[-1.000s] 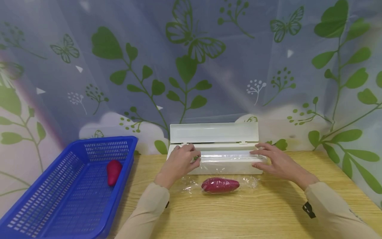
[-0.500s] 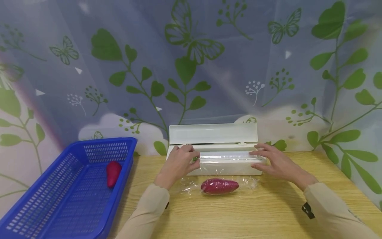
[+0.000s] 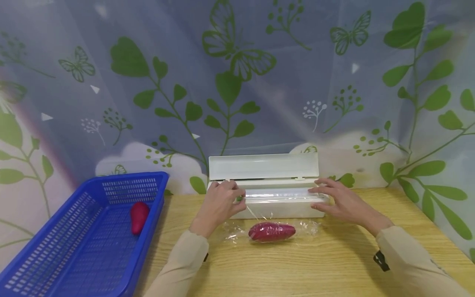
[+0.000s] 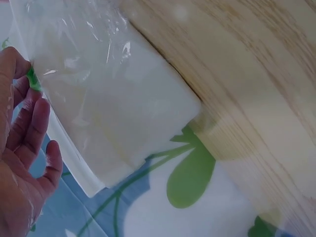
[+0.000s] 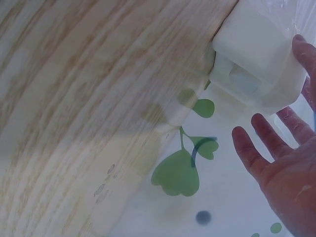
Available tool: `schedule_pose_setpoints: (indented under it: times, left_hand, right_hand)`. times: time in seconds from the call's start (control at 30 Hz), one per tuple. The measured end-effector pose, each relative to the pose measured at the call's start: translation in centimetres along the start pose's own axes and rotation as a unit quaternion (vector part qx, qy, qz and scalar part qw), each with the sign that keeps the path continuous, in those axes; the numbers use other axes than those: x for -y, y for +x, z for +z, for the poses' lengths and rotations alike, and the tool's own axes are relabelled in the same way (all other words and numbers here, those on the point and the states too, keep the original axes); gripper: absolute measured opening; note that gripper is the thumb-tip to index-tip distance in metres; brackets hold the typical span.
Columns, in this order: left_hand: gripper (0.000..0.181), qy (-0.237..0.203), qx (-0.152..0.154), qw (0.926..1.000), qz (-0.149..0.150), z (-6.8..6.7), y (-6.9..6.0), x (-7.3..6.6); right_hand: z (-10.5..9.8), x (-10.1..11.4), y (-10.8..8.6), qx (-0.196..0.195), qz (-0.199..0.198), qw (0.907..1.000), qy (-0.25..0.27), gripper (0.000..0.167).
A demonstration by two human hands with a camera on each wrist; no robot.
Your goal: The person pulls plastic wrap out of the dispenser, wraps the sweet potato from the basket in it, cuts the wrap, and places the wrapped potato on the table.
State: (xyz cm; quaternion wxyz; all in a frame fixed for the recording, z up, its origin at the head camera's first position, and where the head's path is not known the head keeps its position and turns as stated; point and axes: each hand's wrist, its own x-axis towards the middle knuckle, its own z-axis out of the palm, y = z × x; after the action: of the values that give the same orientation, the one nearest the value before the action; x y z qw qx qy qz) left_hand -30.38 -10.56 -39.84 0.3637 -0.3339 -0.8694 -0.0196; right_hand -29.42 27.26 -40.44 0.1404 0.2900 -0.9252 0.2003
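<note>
A white cling film dispenser box (image 3: 278,209) stands at the back of the table, its lid (image 3: 263,167) raised behind it. A clear film roll (image 3: 278,194) lies inside. My left hand (image 3: 219,202) is at the box's left end; its thumb and index finger pinch a small green slider (image 4: 32,79) at the box edge. Loose film hangs over the box front. At the right end, my right hand (image 3: 343,202) rests its thumb on the front edge, with the other fingers extended behind. In front lies a purple-red sweet potato (image 3: 271,232) under clear film.
On the left is a blue plastic basket (image 3: 128,264) with another red sweet potato (image 3: 139,218) in it. A patterned curtain (image 3: 178,103) hangs right behind the box. The wooden table (image 3: 289,272) extends toward me in front of the wrapped sweet potato.
Both hands keep their places on the box. The whole scene shifts slightly left and down in the head view. Film strands between the left hand and the wrapped sweet potato catch the light more.
</note>
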Motion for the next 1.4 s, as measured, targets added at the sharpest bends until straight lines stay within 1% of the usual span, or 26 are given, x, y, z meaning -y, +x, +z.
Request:
schedule_pose_setpoints:
  times: [0.33,0.47,0.6,0.77,0.87,0.97,1.2,1.4]
  left_hand:
    - [0.005,-0.022,0.003,0.9989,-0.042,-0.8,-1.2,1.2]
    - [0.006,-0.026,0.010,0.9969,-0.074,-1.4,-1.9,1.4]
    - [0.007,-0.012,0.025,0.9936,-0.110,-2.0,-2.3,1.6]
    - [0.009,0.005,0.053,0.9886,-0.141,-2.6,-2.5,1.6]
    - [0.009,0.015,0.060,0.9859,-0.155,-2.9,-2.6,1.5]
    - [0.010,0.022,0.060,0.9844,-0.164,-3.1,-2.6,1.5]
    - [0.010,0.020,0.058,0.9834,-0.171,-3.1,-2.9,1.5]
    - [0.009,0.022,0.059,0.9824,-0.176,-3.2,-2.9,1.6]
  right_hand:
    - [-0.3,0.0,-0.2,-0.004,0.001,1.0000,0.007,0.040]
    - [-0.2,0.0,-0.2,-0.001,-0.001,1.0000,0.009,0.041]
    - [-0.3,-0.1,-0.4,-0.005,0.006,0.9999,0.007,0.041]
    - [-0.2,-0.2,-0.4,-0.006,0.004,0.9999,0.007,0.041]
    - [0.0,-0.2,-0.3,-0.005,0.003,0.9999,0.009,0.041]
    - [0.1,-0.2,-0.3,-0.003,0.006,0.9999,0.010,0.040]
    - [0.1,-0.1,-0.2,0.000,0.012,0.9999,0.011,0.041]
    - [0.2,0.0,-0.1,-0.003,0.007,0.9999,0.011,0.041]
